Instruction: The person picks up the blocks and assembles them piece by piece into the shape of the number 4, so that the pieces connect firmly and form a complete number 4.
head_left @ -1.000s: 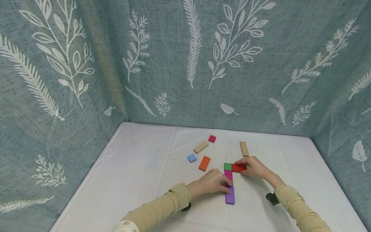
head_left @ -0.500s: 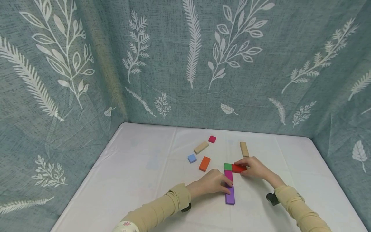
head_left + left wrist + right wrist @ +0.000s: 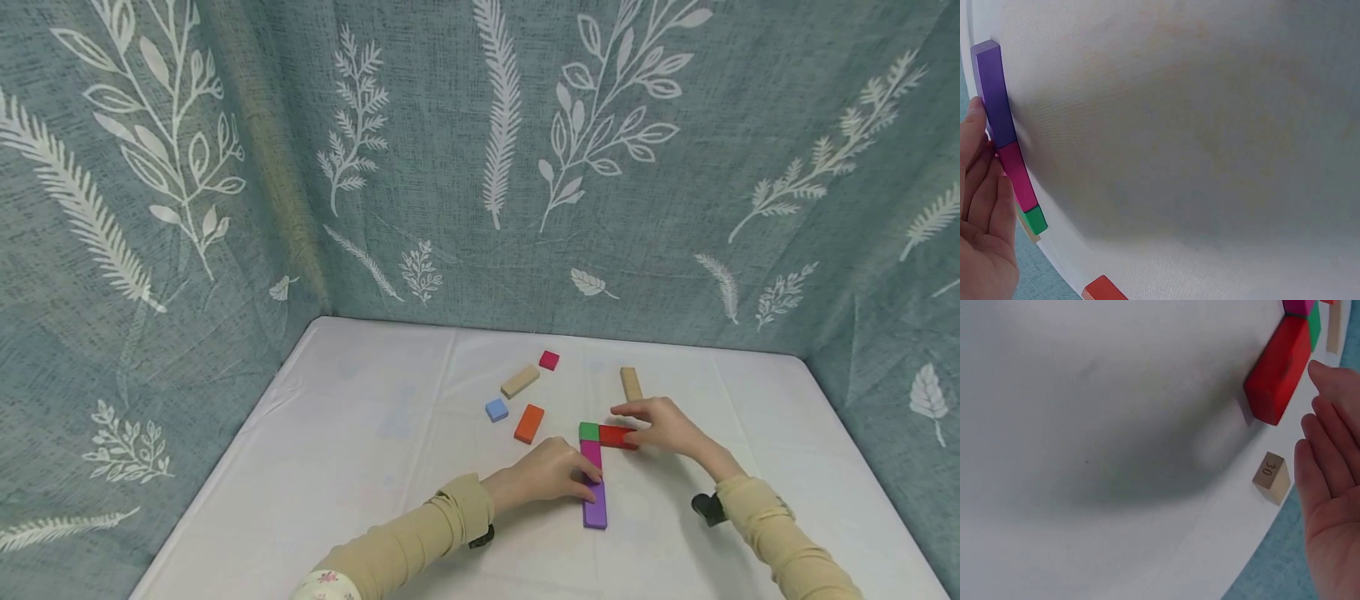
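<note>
Several coloured toy blocks form a bent line in the head view. A purple block (image 3: pixel 596 517) is nearest, then a magenta block (image 3: pixel 591 452), a green block (image 3: pixel 588 431) and a red block (image 3: pixel 611 436) running right from it. My left hand (image 3: pixel 546 469) rests at the joint of purple and magenta, its thumb on the purple block; in the left wrist view some fingertips hide behind the blocks. My right hand (image 3: pixel 663 425) hovers over the right end of the red block, thumb and fingers spread apart. The right wrist view shows a gap between its fingertips and the red block (image 3: pixel 1279 369).
Left of the line lie an orange block (image 3: pixel 529 424), a light blue block (image 3: pixel 497 409), a plain wood block (image 3: pixel 521 381) and a crimson block (image 3: pixel 549 360). Another wood block (image 3: pixel 631 383) lies just beyond the right hand. Patterned curtains (image 3: pixel 450 167) surround the white table (image 3: pixel 337 467).
My right hand has loosened from the red block, its fingers lifting and spreading as it shifts slightly right. The left hand and the blocks stay as they were.
</note>
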### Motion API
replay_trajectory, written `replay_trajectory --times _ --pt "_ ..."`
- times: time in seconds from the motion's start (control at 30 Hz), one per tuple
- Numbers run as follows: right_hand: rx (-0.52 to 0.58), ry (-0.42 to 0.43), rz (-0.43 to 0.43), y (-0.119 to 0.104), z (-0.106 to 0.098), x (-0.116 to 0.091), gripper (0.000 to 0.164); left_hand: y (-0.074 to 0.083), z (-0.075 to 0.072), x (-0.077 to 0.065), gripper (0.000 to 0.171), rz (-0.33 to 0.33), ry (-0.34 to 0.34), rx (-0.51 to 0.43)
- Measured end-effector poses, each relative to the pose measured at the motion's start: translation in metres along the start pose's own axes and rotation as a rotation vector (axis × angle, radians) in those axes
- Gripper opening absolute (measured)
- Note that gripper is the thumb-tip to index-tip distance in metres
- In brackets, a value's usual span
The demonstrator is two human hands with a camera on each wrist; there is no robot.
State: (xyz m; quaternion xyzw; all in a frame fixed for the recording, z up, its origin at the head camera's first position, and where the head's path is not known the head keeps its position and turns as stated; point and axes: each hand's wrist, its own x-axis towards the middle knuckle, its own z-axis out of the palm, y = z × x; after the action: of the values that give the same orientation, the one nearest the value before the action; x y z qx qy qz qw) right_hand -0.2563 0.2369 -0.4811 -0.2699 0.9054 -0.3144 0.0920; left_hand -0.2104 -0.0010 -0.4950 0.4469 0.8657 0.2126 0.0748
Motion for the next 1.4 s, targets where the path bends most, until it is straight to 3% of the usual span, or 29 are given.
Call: replay_trajectory --times 0.3,0.53,0.93,1.4 --pt "0.149 0.072 0.109 0.005 -0.011 0.001 0.057 0.000 0.000 0.000 0.026 -0.014 -0.008 -0.006" --pt "0.162 0.130 0.167 0.013 -0.018 0.000 0.066 0.000 -0.001 0.000 0.025 0.003 0.008 -0.008" --pt "0.176 0.132 0.197 0.032 -0.021 0.001 0.070 0.003 -0.001 -0.001 0.026 -0.019 -0.008 -0.025" --pt "0.176 0.093 0.237 0.034 -0.023 0.014 0.077 0.002 0.000 -0.002 0.026 0.004 0.000 -0.018"
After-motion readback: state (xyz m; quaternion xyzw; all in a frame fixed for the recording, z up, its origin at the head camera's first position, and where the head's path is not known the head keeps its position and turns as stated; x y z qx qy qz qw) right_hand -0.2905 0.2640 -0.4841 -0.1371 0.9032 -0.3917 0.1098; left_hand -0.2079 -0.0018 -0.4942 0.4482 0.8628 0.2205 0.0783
